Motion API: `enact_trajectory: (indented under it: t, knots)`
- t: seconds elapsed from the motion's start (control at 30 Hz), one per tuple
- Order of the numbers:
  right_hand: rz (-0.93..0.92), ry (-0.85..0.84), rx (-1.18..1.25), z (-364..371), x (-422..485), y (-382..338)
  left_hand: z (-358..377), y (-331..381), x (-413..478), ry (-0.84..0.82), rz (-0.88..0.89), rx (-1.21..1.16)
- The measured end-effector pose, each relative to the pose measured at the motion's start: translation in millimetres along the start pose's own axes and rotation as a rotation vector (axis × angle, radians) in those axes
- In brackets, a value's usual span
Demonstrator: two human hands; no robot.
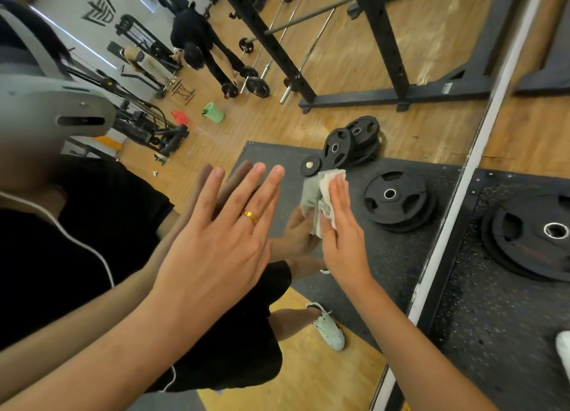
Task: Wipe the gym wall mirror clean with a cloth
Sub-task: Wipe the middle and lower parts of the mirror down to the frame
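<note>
The wall mirror (354,56) is a big pane with a pale strip along its right edge, and its glass gives back the wooden gym floor. The cloth (320,191) is pale grey-white and crumpled, pressed against the glass under the straight fingers of the right hand (342,225).

Cloth (328,184) half hidden behind right hand (345,238); perhaps a shoe (563,352), cut off at the edge.

Right hand (340,225) pressing cloth (320,194), mirror (354,56)
</note>
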State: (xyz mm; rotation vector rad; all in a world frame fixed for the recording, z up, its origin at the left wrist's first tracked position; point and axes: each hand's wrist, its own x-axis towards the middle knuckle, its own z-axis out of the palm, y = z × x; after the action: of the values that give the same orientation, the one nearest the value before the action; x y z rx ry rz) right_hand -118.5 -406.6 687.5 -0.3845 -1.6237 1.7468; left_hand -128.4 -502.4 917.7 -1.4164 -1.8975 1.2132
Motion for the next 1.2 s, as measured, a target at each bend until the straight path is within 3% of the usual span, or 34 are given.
enact_trajectory:
  t: [0.17, 0.27, 0.47, 0.57, 0.6, 0.7, 0.8, 0.87, 0.93, 1.1, 1.2]
  knots:
    - [0.447, 0.167, 0.01, -20.3, 8.7, 55.5, 5.4, 0.5, 0.1, 0.021, 0.0, 0.009]
    - [0.549, 0.221, 0.035, -18.1, 23.6, 45.6, 5.9, 0.5, 0.9, 0.034, 0.001, 0.008]
    - [0.087, 0.093, 0.127, 2.3, 31.2, -36.2, 4.6, 1.5, -0.8, 0.01, 0.001, 0.001]
    - [-0.049, 0.016, 0.003, -6.4, 29.9, -14.4, 4.3, 2.6, 0.6, 0.001, -0.012, 0.003]
    - [-0.019, 0.013, -0.038, -11.5, 29.4, 3.2, 3.1, 3.0, 1.6, -0.008, -0.015, 0.008]
    - [0.316, 0.133, -0.013, -25.2, 32.7, 44.0, 1.3, 2.9, 3.5, -0.021, -0.017, 0.044]
    - [0.654, 0.317, 0.119, -30.1, 63.6, 51.3, 1.1, 1.9, 4.8, -0.035, -0.032, 0.062]
    - [0.752, 0.406, 0.178, -31.0, 91.8, 38.8, -0.5, 0.4, 7.0, -0.058, -0.023, 0.084]
    - [0.646, 0.384, 0.2, -27.5, 102.6, 12.7, -2.4, 1.9, 5.4, -0.078, -0.016, 0.103]
    - [0.154, 0.174, 0.164, -20.8, 96.0, -24.6, -2.1, 2.8, 4.7, -0.101, -0.022, 0.147]
    - [0.108, 0.119, -0.002, -29.0, 88.7, 18.6, -2.8, 3.1, 2.7, -0.134, -0.031, 0.116]
